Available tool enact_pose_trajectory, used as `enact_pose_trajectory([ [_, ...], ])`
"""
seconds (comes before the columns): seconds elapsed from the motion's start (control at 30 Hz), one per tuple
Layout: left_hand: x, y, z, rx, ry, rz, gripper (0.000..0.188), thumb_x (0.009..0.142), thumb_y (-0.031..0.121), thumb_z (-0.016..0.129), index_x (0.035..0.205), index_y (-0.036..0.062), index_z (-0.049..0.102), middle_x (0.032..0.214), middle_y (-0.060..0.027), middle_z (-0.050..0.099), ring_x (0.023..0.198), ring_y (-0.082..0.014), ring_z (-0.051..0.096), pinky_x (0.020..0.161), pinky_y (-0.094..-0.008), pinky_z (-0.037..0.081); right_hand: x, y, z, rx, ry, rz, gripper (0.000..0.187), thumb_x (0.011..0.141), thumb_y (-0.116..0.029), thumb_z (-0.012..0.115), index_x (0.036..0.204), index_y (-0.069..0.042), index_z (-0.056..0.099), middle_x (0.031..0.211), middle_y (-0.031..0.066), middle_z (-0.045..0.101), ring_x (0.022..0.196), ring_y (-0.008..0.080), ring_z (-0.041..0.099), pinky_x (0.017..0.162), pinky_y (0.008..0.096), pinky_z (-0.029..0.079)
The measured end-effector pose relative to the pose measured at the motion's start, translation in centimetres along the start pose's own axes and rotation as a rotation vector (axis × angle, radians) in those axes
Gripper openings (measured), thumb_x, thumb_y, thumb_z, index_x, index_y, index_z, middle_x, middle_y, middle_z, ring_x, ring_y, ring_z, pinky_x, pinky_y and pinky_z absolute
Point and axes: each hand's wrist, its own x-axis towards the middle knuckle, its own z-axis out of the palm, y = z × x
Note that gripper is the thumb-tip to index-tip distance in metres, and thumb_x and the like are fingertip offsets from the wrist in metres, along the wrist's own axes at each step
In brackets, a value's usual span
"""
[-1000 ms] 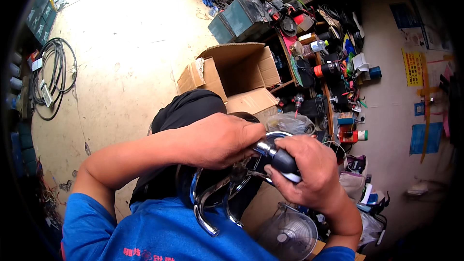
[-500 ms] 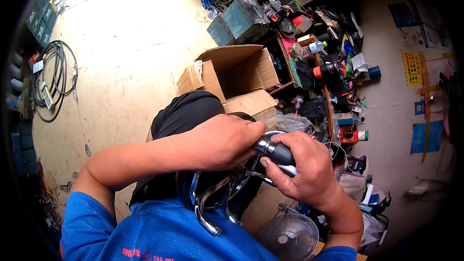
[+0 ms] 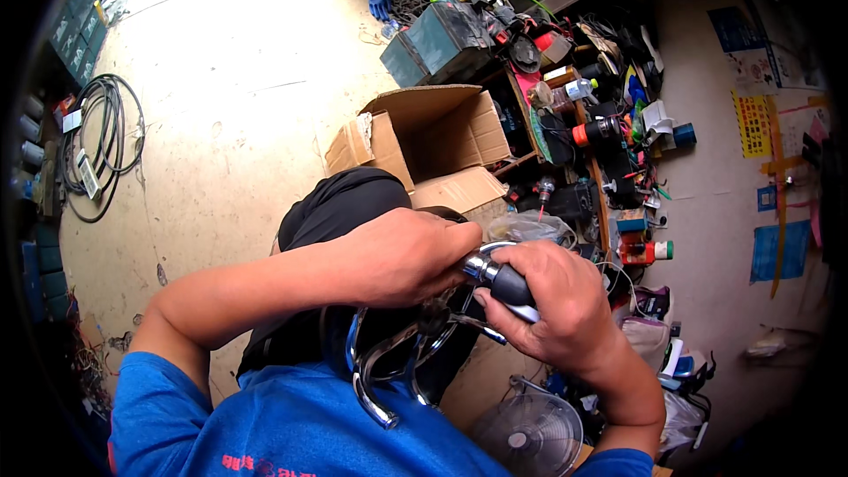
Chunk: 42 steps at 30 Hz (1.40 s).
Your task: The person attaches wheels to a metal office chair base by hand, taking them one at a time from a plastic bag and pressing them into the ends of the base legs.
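Note:
Polished chrome tubing (image 3: 375,402) with several curved ends lies across my lap, against my blue shirt. My right hand (image 3: 565,300) is closed around a black, round-ended cylinder (image 3: 510,284) with a shiny chrome collar (image 3: 480,267); its kind I cannot tell. Thumb and forefinger press it from both sides. Beside the collar, my left hand (image 3: 411,252) is closed in a fist, knuckles up, above the tubing. Its fingertips and whatever they grip are hidden. A white rounded edge (image 3: 527,311) shows just under the black cylinder.
An open cardboard box (image 3: 380,146) stands ahead of my knee (image 3: 340,203). Cluttered shelves (image 3: 601,172) with bottles and tools run along the right. A fan (image 3: 530,433) is near my right elbow. Coiled black cable (image 3: 110,141) lies at the left.
Both hands shift very slightly; the black cylinder and collar move a little to the left and down. The grips look the same.

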Motion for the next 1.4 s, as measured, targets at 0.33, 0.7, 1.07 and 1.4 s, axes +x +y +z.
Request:
enact_pose_trajectory([
  [0.33, 0.2, 0.1, -0.3, -0.007, 0.009, -0.02, 0.024, 0.103, 0.02, 0.073, 0.114, 0.0061, 0.055, 0.091, -0.0215, 0.068, 0.09, -0.047, 0.07, 0.078, -0.0556, 0.054, -0.7, 0.3, -1.7, 0.243, -0.036, 0.206, 0.064, 0.086, -0.015, 0.094, 0.14, 0.002, 0.064, 0.114, 0.0211, 0.075, 0.1, 0.0368, 0.078, 0.086, 0.0433, 0.063],
  [0.7, 0.5, 0.3, -0.9, -0.074, -0.005, -0.037, 0.028, 0.107, 0.027, 0.071, 0.121, 0.0062, 0.058, 0.092, -0.0231, 0.07, 0.089, -0.0475, 0.071, 0.077, -0.0558, 0.054, -4.8, 0.8, 1.8, 0.642, 0.257, 0.513, 0.062, 0.088, -0.011, 0.097, 0.141, 0.003, 0.067, 0.129, 0.0128, 0.074, 0.115, 0.021, 0.077, 0.102, 0.0362, 0.063],
  [1.07, 0.7, 0.8, -0.8, -0.03, -0.002, -0.026, 0.032, 0.102, 0.014, 0.072, 0.131, 0.0061, 0.059, 0.096, -0.0226, 0.071, 0.09, -0.0449, 0.073, 0.077, -0.052, 0.055, -4.7, 0.1, 2.7, 0.534, 0.335, 0.428, 0.059, 0.087, -0.02, 0.098, 0.134, 0.001, 0.069, 0.123, 0.0164, 0.078, 0.108, 0.0242, 0.077, 0.097, 0.0363, 0.06],
  [1.4, 1.5, 1.3, -0.5, 0.071, -0.007, -0.036, 0.025, 0.103, 0.017, 0.071, 0.122, 0.0048, 0.06, 0.087, -0.0216, 0.069, 0.084, -0.0462, 0.071, 0.074, -0.0542, 0.054, -2.7, 0.2, 0.6, 0.181, 0.233, 0.241, 0.051, 0.084, -0.016, 0.092, 0.126, 0.0, 0.069, 0.112, 0.0207, 0.075, 0.096, 0.0383, 0.076, 0.087, 0.0435, 0.061],
])
